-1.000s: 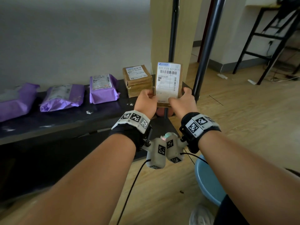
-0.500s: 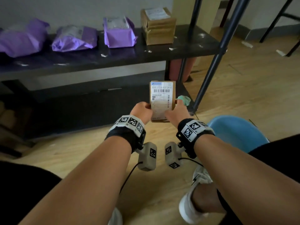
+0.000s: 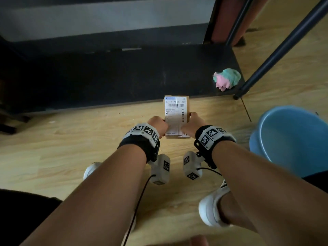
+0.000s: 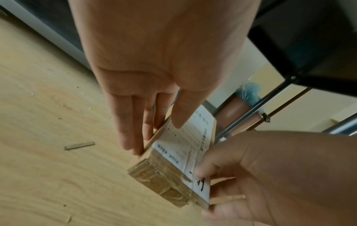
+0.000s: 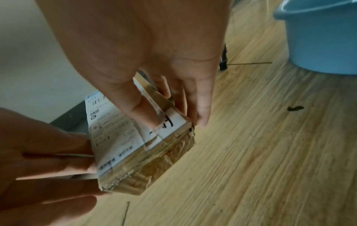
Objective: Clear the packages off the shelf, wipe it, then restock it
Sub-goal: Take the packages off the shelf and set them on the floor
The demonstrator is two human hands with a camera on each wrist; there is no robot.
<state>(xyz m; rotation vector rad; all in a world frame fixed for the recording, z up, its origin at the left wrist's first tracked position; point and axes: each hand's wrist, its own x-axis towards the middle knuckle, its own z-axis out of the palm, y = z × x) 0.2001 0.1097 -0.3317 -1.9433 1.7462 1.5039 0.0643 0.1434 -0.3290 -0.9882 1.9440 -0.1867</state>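
Observation:
A small cardboard box [image 3: 176, 116] with a white shipping label is held between both hands, low over the wooden floor in front of the dark bottom shelf [image 3: 124, 77]. My left hand [image 3: 158, 125] grips its left side: in the left wrist view the thumb lies on the label and the fingers [image 4: 133, 137] run down the side of the box [image 4: 173, 165]. My right hand [image 3: 190, 123] grips the right side, with the thumb on the label and the fingers [image 5: 201, 110] behind the box [image 5: 135, 145]. Whether the box touches the floor I cannot tell.
A pink and teal cloth [image 3: 227, 79] lies on the bottom shelf's right end, beside the slanted shelf post [image 3: 284, 45]. A blue bucket [image 3: 292, 139] stands on the floor to the right. White shoes [image 3: 213, 208] are under my arms. Bits of debris [image 4: 79, 146] lie on the floor.
Both hands have carried the box down from upper-shelf height to just above the floor. My view has tipped downward, so the upper shelf with its purple bags and second box is out of sight.

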